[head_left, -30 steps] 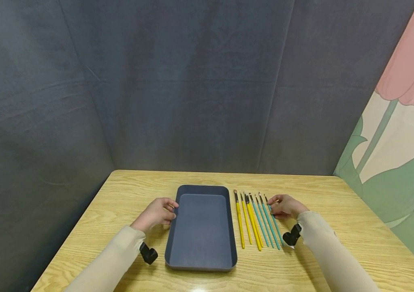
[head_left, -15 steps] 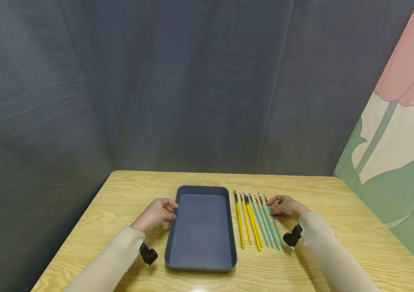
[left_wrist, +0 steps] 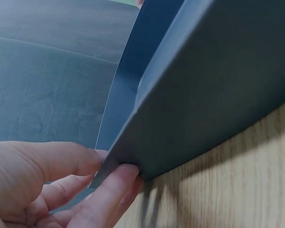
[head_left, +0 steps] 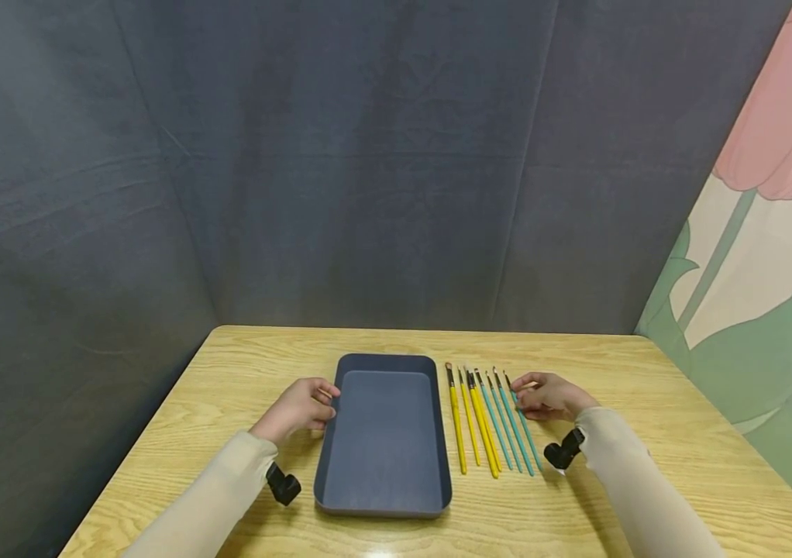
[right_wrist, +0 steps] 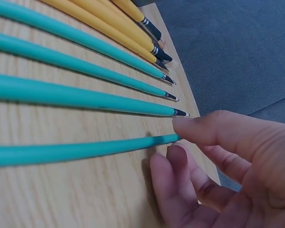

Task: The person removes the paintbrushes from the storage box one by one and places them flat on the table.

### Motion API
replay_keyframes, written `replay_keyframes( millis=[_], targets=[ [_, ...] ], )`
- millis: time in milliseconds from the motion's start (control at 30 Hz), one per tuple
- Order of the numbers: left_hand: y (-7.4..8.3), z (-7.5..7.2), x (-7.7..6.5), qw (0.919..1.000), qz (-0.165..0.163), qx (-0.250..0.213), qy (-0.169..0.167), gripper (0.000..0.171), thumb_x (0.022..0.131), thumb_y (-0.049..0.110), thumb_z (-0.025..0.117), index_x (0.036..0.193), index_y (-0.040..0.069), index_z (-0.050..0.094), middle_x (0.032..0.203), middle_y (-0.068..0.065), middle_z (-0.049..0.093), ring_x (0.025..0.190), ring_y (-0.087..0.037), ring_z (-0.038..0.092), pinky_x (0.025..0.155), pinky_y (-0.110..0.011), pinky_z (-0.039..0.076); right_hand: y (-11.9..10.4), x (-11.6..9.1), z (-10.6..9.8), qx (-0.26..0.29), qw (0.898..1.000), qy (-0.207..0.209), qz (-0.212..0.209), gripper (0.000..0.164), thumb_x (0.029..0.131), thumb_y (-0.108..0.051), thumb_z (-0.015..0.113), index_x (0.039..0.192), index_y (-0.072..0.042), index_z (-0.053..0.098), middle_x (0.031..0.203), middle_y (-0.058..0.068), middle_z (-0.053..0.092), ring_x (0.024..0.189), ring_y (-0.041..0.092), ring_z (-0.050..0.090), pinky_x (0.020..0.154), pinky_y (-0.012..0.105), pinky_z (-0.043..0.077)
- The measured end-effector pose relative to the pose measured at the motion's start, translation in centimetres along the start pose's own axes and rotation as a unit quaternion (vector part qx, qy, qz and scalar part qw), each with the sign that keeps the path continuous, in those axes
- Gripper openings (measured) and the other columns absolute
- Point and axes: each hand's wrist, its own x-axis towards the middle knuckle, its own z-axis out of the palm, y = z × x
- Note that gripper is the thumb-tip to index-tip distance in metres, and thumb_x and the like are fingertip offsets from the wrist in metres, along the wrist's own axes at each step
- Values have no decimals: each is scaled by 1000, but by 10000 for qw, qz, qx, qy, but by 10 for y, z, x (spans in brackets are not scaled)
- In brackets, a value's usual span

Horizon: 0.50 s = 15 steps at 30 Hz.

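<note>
A dark grey rectangular tray point(head_left: 383, 446) lies on the wooden table. At its left side my left hand point(head_left: 298, 407) pinches the rim, the thumb and fingers point(left_wrist: 118, 178) on either side of the wall in the left wrist view. My right hand point(head_left: 551, 395) is at the far end of the rightmost teal paintbrush point(head_left: 527, 434). In the right wrist view that paintbrush point(right_wrist: 80, 151) runs between my thumb and curled fingers, and its bristle end is hidden behind them.
Several yellow paintbrushes point(head_left: 457, 426) and other teal paintbrushes point(head_left: 504, 422) lie side by side between the tray and my right hand, bristles away from me. A dark curtain point(head_left: 382, 194) hangs behind the table point(head_left: 263, 349); a wall with a painted tulip point(head_left: 766, 139) stands right.
The head view has shifted very slightly. My right wrist has edged a little to the right; the tray, paintbrushes and left hand keep their places.
</note>
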Motion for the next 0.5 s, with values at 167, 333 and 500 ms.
replay_keyframes(
  millis=[167,333,500],
  targets=[
    [0,0,1,10000,-12,13,15,29,85,-7,63,114,-3,61,95,-14,55,73,-21,57,61,-32,55,-3,-2,2,18,10000,3,44,42,91,-1,58,130,6,44,101,9,63,80,14,62,73,31,56],
    [3,-2,-3,9996,36,277,20,26,92,3,61,118,1,61,99,-15,59,73,-22,59,61,-34,55,-13,-5,7,-181,9997,-127,-123,48,93,-6,57,136,7,38,104,10,62,77,12,57,75,32,56],
    [7,-4,-8,9983,161,562,34,27,95,9,59,121,3,59,100,-14,60,69,-22,57,59,-35,53,-26,-6,14,-349,9983,-292,-360,51,96,-12,58,139,7,36,113,15,59,92,17,62,83,36,56]
  ],
)
